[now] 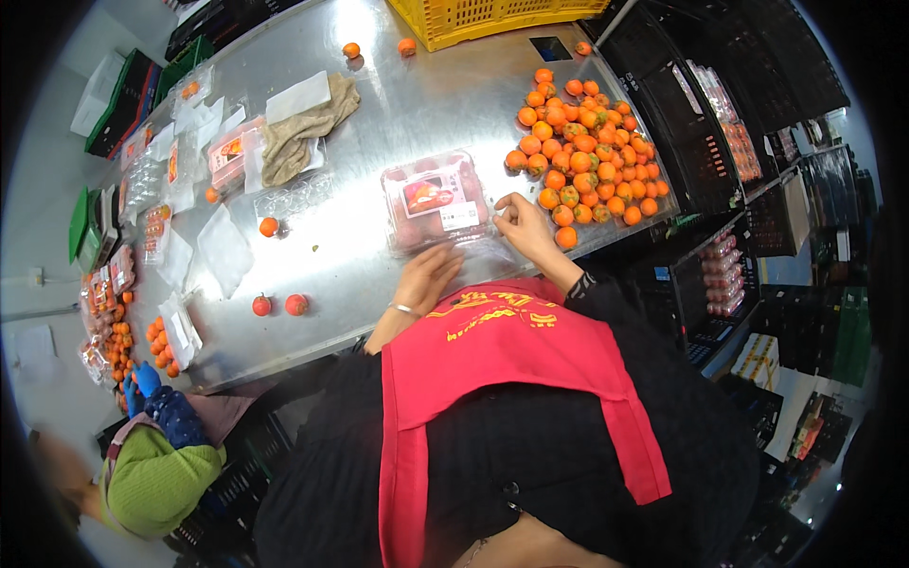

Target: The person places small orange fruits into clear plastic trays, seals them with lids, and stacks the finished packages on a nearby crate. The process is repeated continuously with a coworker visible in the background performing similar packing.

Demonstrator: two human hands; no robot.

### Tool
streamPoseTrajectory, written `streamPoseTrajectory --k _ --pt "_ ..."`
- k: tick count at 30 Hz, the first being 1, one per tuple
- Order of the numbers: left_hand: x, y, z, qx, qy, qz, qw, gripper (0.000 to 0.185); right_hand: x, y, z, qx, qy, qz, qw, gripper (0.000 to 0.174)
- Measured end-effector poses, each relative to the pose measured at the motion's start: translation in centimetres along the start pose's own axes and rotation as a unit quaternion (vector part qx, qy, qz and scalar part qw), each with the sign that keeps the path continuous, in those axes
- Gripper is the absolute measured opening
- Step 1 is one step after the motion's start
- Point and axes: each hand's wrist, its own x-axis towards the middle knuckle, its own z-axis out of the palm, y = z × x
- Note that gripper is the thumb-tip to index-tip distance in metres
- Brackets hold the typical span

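Observation:
A clear plastic clamshell box (pixel 398 172) of round red fruit lies before me on the steel table. Through its lid shows a printed card (pixel 432 193), and a white sticker (pixel 459 215) with writing is on top. My left hand (pixel 430 272) is stretched out flat at the box's near edge; whether it touches is unclear. At the box's right side is my right hand (pixel 525 224), its fingers bent and a small gap between thumb and forefinger. Just beyond it spreads a large heap of orange persimmons (pixel 586 153).
The steel table (pixel 334 248) bears two red fruits (pixel 279 305), a brown cloth (pixel 305 138) and clear trays (pixel 295 197) to the left. A yellow crate (pixel 490 25) stands at the back. Black crates (pixel 699 142) line the right. A co-worker's blue-gloved hands (pixel 145 380) are far left.

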Motion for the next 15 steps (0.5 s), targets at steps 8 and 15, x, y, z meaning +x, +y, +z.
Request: streamPoseTrajectory --k 8,15 --pt "2.9 -0.5 4.6 0.114 -0.013 0.002 0.993 0.028 0.1 -0.7 1.5 0.139 -0.045 0.137 0.980 0.021" --pt "2.5 -0.5 4.5 0.108 0.053 0.060 0.991 0.027 -2.0 -4.8 1.7 0.219 -0.096 0.155 0.958 0.012"
